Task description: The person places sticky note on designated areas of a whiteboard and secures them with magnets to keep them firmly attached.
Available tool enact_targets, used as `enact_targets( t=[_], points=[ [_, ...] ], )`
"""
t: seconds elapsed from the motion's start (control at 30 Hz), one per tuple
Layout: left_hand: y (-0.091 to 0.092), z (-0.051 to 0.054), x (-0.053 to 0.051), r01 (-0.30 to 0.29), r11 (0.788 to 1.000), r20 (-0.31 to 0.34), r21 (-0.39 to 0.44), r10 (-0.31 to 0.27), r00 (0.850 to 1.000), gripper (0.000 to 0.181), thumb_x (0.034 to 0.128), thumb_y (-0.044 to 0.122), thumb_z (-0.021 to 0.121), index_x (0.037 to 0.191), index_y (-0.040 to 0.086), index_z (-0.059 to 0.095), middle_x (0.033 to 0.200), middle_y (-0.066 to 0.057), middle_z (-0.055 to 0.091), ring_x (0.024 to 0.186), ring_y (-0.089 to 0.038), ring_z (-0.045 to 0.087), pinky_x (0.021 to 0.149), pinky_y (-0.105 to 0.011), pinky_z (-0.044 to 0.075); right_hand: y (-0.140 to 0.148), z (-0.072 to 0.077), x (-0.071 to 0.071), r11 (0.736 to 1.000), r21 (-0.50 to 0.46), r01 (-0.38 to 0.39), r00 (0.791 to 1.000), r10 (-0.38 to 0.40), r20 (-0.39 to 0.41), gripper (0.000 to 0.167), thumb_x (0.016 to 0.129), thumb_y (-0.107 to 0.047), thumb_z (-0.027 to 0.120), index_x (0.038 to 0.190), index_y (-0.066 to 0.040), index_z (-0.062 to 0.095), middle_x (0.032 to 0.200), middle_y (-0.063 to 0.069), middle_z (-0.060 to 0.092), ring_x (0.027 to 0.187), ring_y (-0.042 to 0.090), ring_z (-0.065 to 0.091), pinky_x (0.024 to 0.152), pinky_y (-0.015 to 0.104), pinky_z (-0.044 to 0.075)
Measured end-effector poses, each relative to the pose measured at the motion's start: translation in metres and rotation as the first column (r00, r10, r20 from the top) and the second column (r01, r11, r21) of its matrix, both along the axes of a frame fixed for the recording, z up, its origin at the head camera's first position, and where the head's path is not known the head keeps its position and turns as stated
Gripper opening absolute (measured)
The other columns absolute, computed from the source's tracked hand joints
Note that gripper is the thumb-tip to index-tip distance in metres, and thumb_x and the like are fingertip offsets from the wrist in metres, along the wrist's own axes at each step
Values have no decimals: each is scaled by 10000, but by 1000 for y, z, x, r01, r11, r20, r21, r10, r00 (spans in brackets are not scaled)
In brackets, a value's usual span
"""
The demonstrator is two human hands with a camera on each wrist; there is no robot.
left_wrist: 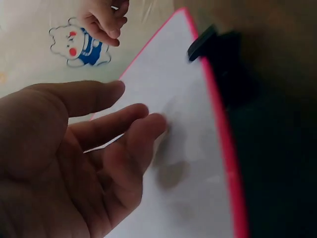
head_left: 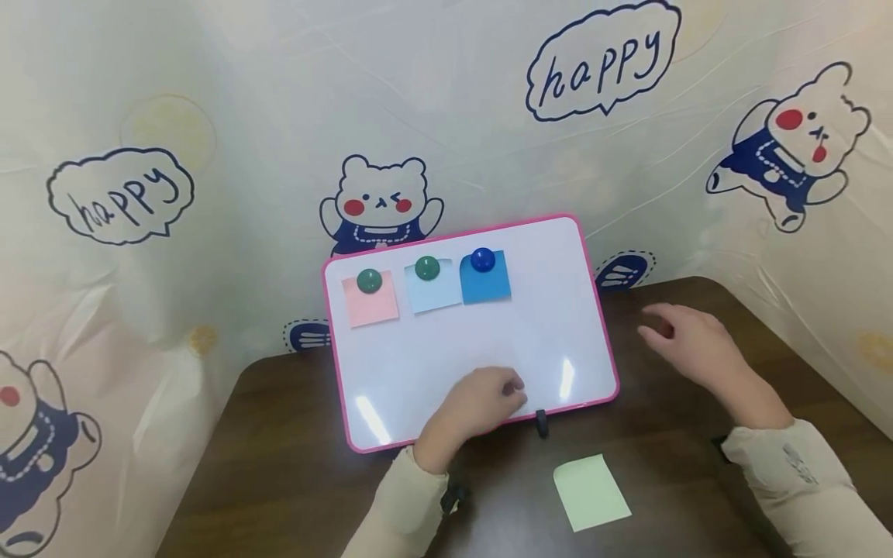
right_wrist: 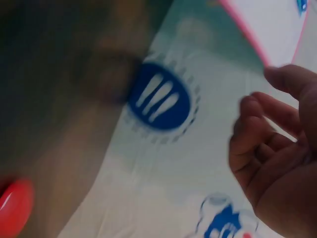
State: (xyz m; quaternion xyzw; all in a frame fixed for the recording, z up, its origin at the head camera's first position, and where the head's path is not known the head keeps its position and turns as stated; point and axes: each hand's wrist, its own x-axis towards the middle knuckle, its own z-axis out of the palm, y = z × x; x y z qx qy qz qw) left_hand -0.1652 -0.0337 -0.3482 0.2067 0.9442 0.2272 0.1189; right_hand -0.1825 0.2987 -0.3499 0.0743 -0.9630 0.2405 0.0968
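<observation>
A small whiteboard [head_left: 551, 325] with a pink rim leans back on the table. Along its upper part are a pink sticky note [head_left: 371, 308], a light blue one [head_left: 434, 294] and a darker blue one [head_left: 486, 285]. Green magnets [head_left: 369, 280] [head_left: 427, 268] top the first two, and a blue magnet [head_left: 483, 260] tops the third. My left hand [head_left: 477, 399] hovers by the board's lower edge, fingers loosely bent, nothing held. To the right of the board, my right hand [head_left: 698, 345] is in the air with relaxed fingers and holds nothing.
A pale green sticky note [head_left: 591, 494] lies on the dark wooden table [head_left: 279, 465] in front of the board. A black clip-like piece [head_left: 542, 423] sits at the board's lower rim. The right wrist view shows a red magnet-like dome [right_wrist: 16, 207]. Behind hangs a printed cloth [head_left: 258, 77].
</observation>
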Motion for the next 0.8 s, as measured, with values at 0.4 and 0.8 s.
enact_targets(
  t=[0.4, 0.8],
  points=[
    [26, -35, 48, 162, 959, 23, -233, -162, 987, 364, 860, 496, 770, 802, 158, 649, 662, 49, 494, 576, -97, 449, 525, -268, 387, 86, -40, 37, 974, 218, 57, 948, -121, 294, 840, 919, -490, 682, 1327, 193, 408, 1166, 521, 371, 1006, 649, 482, 715, 686, 451],
    [57, -46, 79, 127, 903, -107, -411, -186, 977, 545, 749, 503, 864, 1093, 142, 643, 944, -14, 650, 780, -123, 630, 575, -305, 506, 93, -60, 39, 978, 197, -70, 954, 9, 299, 547, 886, -270, 756, 1119, 176, 541, 939, 279, 629, 929, 519, 597, 741, 607, 476]
  ],
)
